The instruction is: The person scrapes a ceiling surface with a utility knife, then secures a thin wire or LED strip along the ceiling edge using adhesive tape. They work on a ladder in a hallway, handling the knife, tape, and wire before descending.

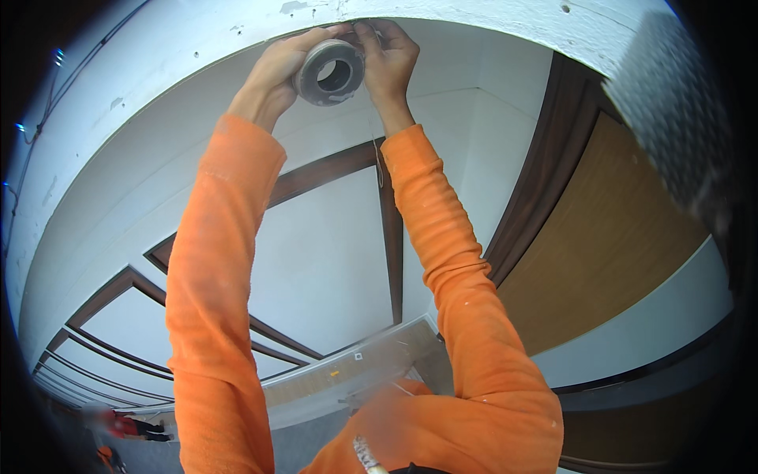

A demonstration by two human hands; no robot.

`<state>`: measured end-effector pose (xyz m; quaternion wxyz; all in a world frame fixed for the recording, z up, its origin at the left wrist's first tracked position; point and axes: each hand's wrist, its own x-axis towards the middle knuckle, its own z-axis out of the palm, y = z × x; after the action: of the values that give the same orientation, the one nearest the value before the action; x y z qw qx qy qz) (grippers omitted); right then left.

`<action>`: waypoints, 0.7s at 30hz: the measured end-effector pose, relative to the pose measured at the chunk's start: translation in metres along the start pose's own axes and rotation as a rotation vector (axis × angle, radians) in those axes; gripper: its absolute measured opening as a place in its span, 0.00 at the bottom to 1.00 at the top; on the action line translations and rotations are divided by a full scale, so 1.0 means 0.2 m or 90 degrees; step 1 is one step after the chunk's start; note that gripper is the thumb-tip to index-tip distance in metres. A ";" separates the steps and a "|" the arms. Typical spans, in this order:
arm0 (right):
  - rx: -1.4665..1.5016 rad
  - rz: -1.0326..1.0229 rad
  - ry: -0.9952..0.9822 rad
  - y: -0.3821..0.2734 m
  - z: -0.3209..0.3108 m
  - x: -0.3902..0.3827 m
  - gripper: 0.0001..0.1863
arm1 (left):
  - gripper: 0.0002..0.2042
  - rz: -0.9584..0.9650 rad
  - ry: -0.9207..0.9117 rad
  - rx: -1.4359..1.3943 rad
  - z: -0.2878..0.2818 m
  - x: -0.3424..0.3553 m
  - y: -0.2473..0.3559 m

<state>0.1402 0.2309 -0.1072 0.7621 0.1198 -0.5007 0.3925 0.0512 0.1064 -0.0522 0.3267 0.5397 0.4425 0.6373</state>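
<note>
Both my arms, in orange sleeves, reach up to the lower edge of a white, pitted surface (442,17). In my left hand (272,75) is a grey roll of tape (312,87) with a round hole through its middle. Its fingers curl behind and over the roll, so their grip is partly hidden. Right beside the roll, my right hand (392,67) has its fingers pinched together at the white edge. Whatever lies between those fingertips is too small to make out. A thin string (379,162) hangs below my right wrist.
Dark brown frames (392,237) border pale panels behind my arms. A wood-coloured panel (608,229) stands on the right, and a blurred grey textured object (671,110) is at upper right. Dark cables (51,103) run along the left. A person in red (130,427) is far off at lower left.
</note>
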 end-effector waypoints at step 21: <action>0.205 0.179 0.096 0.02 0.10 -0.05 0.10 | 0.16 -0.026 0.022 -0.083 0.00 0.00 0.03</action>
<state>0.1219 0.2179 -0.1082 0.7064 0.1392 -0.3851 0.5773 0.0515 0.1036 -0.0463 0.3668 0.4970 0.4163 0.6672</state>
